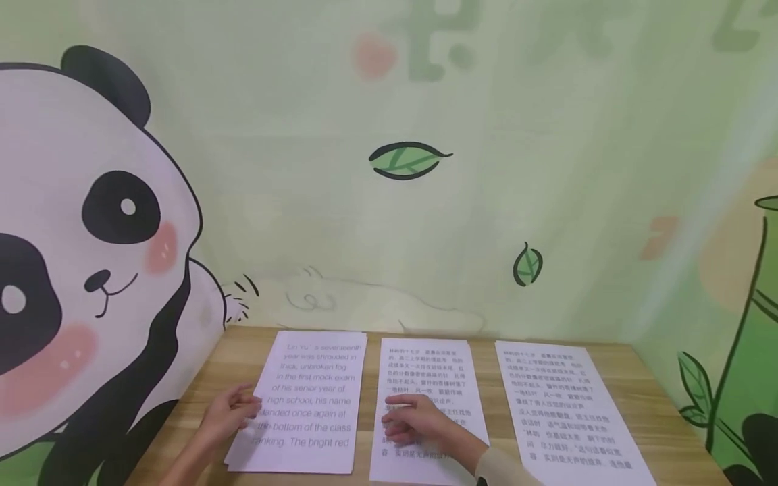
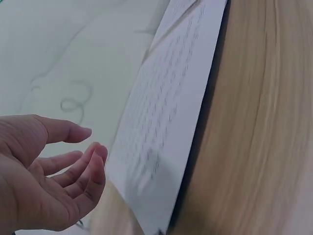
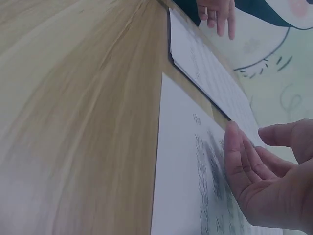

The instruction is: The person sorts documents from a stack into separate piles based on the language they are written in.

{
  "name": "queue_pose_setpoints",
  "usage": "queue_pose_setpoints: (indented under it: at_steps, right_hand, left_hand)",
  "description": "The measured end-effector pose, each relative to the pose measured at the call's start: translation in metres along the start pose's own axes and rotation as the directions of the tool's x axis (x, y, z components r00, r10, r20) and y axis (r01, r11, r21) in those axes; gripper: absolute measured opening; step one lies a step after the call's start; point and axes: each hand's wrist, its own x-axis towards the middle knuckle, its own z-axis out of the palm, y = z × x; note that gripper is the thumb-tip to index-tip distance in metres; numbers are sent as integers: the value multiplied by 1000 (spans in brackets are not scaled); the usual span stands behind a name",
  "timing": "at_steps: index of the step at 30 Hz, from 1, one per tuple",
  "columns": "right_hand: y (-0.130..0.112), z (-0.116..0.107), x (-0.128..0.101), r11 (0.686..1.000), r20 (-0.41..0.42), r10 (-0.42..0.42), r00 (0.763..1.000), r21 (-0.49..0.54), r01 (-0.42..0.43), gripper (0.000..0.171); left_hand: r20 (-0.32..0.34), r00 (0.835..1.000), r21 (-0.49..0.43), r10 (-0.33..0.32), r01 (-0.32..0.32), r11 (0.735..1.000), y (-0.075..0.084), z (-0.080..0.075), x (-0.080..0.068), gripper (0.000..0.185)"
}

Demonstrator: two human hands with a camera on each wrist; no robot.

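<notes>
We had three printed sheets side by side on the wooden bench, set against a wall mural with a panda and green leaves.

Left stack of sheets carried English text in large type — we could read "Lin Yu's seventeenth year was shrouded in thick, unbroken fog", "In the first mock exam of his senior year of high school, his name landed once again at the bottom of the class ranking. The bright red". Several sheets lay under the top one, edges slightly fanned at the near left corner.

Middle sheet and right sheet both carried Chinese text, too small for us to read reliably.

Left hand sat at the left edge of the English stack, fingers loosely curved and parted, touching the paper edge at most — nothing gripped. The wrist view showed the palm open beside the sheet.

Right hand lay over the lower half of the middle sheet, fingers nearly straight and together, resting on or just above the print; we could not tell which. It held nothing. A beige sleeve covered that forearm.

The right sheet lay well apart from both hands.
</notes>
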Motion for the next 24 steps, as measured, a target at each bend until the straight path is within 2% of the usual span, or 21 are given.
queue_pose_setpoints:
  at_steps: [3, 5, 11, 13, 16, 19, 24]
  right_hand:
    - [-3, -15, -10, 1000, 2, 5, 1000, 1, -5, 51]
    - [-5, -24, -18, 1000, 6, 2, 1000, -3, -2, 53]
    - [-6, -51, -43, 1000, 30, -2, 1000, -3, 2, 57]
    - [-6, -62, -49, 1000, 30, -2, 1000, -9, 2, 58]
    - [-4, -80, -58, 1000, 20, 3, 1000, -20, -3, 60]
    - [-1, -98, -66, 999, -24, 14, 1000, -52, -15, 63]
    - [5, -119, -81, 984, -156, 33, 987, -168, -59, 71]
  left_hand:
    - [70, 997, 0, 29, -29, 1000, 21, 15, -6, 54]
    - [124, 989, -11, 75, -75, 997, 34, 24, -10, 53]
    - [264, 949, -39, 172, -167, 985, 55, 57, -21, 51]
    - [283, 942, -24, 180, -180, 983, 60, 68, -22, 50]
    - [284, 941, 14, 185, -197, 980, 64, 83, -23, 49]
    - [304, 931, 31, 203, -223, 974, 66, 97, -23, 49]
    - [413, 880, 8, 234, -261, 965, 65, 117, -25, 67]
